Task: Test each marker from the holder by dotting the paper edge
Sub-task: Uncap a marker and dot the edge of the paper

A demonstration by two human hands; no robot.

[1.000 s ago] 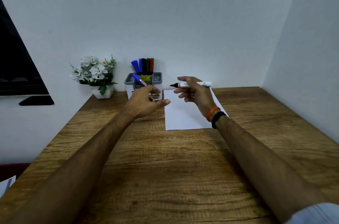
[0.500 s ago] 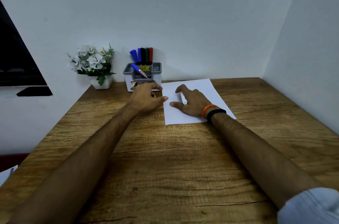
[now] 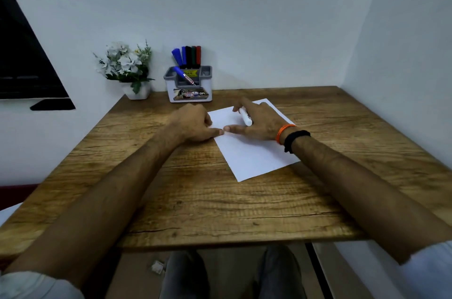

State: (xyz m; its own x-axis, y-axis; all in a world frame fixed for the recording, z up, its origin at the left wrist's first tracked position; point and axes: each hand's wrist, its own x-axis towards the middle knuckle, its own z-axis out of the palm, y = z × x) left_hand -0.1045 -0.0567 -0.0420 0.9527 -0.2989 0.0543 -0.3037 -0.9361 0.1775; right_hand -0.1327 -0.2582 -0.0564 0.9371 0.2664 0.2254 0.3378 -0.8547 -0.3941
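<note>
A white sheet of paper (image 3: 256,154) lies askew on the wooden table (image 3: 195,200). My right hand (image 3: 259,122) rests on the paper's far part, shut on a white-barrelled marker (image 3: 245,117); its tip is hidden under my fingers near the paper's far left edge. My left hand (image 3: 193,125) sits curled on the table beside the paper's left edge, thumb touching the sheet; what lies inside the fingers is hidden. The grey-and-white holder (image 3: 206,78) stands at the back with several capped markers (image 3: 189,55) upright and a blue marker (image 3: 183,75) leaning in its front.
A small white pot of white flowers (image 3: 129,68) stands left of the holder against the back wall. A dark screen (image 3: 22,66) hangs on the left. A wall closes the table's right side. My knees show below the near table edge.
My right hand came down from mid-air and set the marker onto the paper. My left hand dropped from near the holder to the paper's left edge. The paper now lies turned.
</note>
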